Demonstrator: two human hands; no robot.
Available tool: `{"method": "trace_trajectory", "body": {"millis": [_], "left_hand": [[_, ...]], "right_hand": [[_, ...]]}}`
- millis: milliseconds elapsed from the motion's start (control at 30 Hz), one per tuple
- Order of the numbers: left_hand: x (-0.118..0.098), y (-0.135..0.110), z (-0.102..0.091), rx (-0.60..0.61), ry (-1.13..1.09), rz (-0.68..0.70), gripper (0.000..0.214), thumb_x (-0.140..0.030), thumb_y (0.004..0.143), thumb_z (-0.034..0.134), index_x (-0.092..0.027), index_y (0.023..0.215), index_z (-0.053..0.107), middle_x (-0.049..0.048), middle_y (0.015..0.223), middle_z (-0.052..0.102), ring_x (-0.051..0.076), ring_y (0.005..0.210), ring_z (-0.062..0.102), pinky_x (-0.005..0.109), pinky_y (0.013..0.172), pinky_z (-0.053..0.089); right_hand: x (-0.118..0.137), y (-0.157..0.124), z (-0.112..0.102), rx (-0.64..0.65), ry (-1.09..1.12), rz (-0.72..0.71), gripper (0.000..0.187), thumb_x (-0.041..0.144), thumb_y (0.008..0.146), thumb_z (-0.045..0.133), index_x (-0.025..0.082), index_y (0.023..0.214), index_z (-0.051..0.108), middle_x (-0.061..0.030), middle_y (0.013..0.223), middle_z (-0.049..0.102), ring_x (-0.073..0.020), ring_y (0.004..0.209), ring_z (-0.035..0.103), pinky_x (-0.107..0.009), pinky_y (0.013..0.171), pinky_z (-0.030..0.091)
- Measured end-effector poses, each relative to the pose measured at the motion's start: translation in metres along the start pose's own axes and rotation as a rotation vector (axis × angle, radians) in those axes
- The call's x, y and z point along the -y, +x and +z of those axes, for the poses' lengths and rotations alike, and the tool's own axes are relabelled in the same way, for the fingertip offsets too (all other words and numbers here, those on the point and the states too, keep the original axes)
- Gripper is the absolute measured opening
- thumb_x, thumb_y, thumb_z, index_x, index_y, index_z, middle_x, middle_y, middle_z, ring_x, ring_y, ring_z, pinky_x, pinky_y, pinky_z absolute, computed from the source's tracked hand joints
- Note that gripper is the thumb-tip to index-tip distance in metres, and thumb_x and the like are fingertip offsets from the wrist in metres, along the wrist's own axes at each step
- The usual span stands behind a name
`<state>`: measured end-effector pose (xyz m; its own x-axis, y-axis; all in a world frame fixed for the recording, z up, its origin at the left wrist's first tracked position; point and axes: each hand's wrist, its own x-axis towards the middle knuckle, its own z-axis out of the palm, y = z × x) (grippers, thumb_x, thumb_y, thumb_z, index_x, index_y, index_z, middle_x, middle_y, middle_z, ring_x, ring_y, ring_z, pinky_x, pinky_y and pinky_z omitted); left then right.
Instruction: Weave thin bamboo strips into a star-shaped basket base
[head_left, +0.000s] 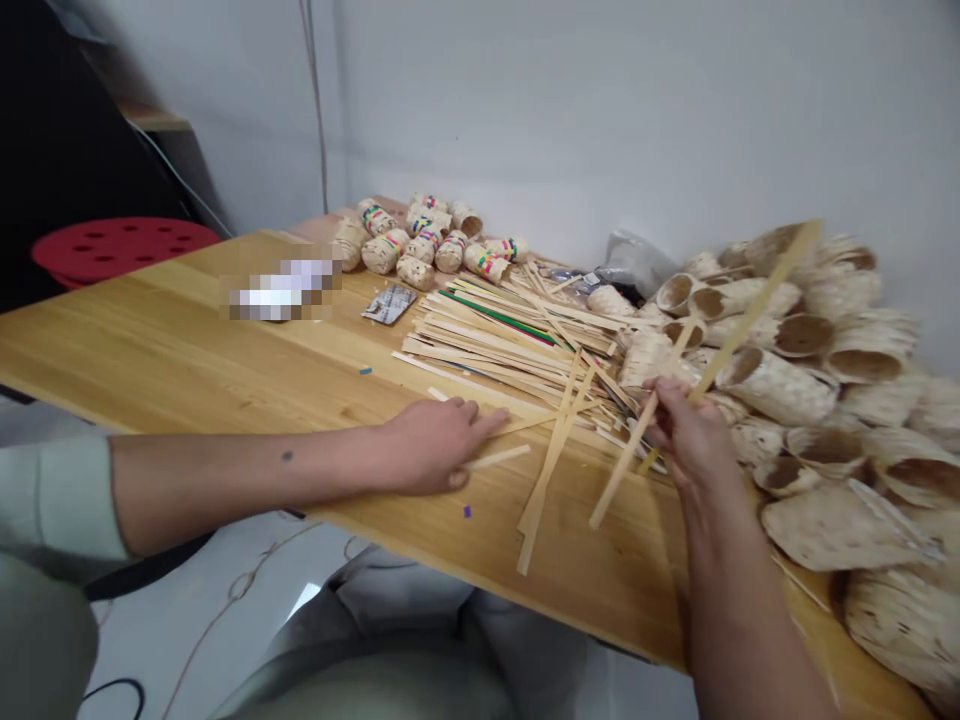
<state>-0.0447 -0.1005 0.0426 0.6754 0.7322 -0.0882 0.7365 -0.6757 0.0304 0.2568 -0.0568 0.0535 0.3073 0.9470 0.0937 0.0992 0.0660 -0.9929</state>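
My left hand [431,447] lies palm down on the wooden table with its fingers stretched out, resting over a few pale strips; what is under the palm is hidden. My right hand [690,425] is raised a little over the table, its thumb and fingers pinching two bamboo strips [626,468] that cross at the grip. One of these points up and to the right, blurred at its tip. Between my hands, several loose strips [553,460] cross each other on the tabletop. Just beyond lies a thick bundle of strips [487,335], with green and red ones among the pale.
Woven bamboo tubes [780,385] are heaped along the right side. Smaller woven pieces with coloured bands [425,240] stand at the back. A silver packet [388,304] lies near them. The wooden table [187,350] meets a wall behind; a red stool [124,250] is at far left.
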Motion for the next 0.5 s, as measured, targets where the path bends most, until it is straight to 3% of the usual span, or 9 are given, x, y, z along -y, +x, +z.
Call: {"method": "trace_trajectory", "body": {"millis": [100, 200, 333, 500], "left_hand": [[0.019, -0.003, 0.004, 0.033, 0.036, -0.047, 0.071, -0.017, 0.078, 0.049, -0.019, 0.145, 0.023, 0.012, 0.104, 0.061, 0.025, 0.088, 0.06, 0.033, 0.069, 0.046], [0.037, -0.004, 0.01, 0.024, 0.074, -0.043, 0.067, -0.01, 0.078, 0.045, -0.018, 0.142, 0.027, 0.0111, 0.101, 0.062, 0.025, 0.089, 0.06, 0.032, 0.071, 0.045], [0.045, -0.005, 0.02, -0.078, 0.061, -0.005, 0.054, -0.013, 0.085, 0.042, -0.018, 0.138, 0.034, 0.01, 0.098, 0.062, 0.023, 0.089, 0.059, 0.032, 0.075, 0.045], [0.043, -0.009, 0.02, -0.246, -0.064, 0.074, 0.037, -0.025, 0.093, 0.037, -0.021, 0.129, 0.043, 0.0071, 0.098, 0.06, 0.02, 0.091, 0.058, 0.029, 0.084, 0.043]], "right_hand": [[-0.004, -0.005, 0.005, 0.044, -0.404, -0.126, 0.031, 0.049, 0.072, 0.062, 0.018, 0.069, 0.062, 0.0047, 0.052, 0.05, -0.0095, 0.047, 0.043, -0.02, 0.043, 0.033], [-0.004, -0.016, 0.019, 0.252, -0.769, -0.362, 0.028, 0.042, 0.082, 0.05, 0.02, 0.074, 0.064, 0.0005, 0.065, 0.06, -0.0147, 0.06, 0.053, -0.025, 0.056, 0.039], [-0.007, -0.03, 0.039, 0.486, -1.002, -0.555, 0.013, 0.025, 0.08, 0.05, 0.02, 0.085, 0.061, -0.004, 0.086, 0.067, -0.0198, 0.079, 0.059, -0.029, 0.07, 0.04], [-0.021, -0.037, 0.055, 0.527, -1.197, -0.653, 0.015, 0.022, 0.077, 0.056, 0.021, 0.092, 0.06, -0.0063, 0.097, 0.066, -0.0241, 0.092, 0.059, -0.03, 0.073, 0.041]]}}
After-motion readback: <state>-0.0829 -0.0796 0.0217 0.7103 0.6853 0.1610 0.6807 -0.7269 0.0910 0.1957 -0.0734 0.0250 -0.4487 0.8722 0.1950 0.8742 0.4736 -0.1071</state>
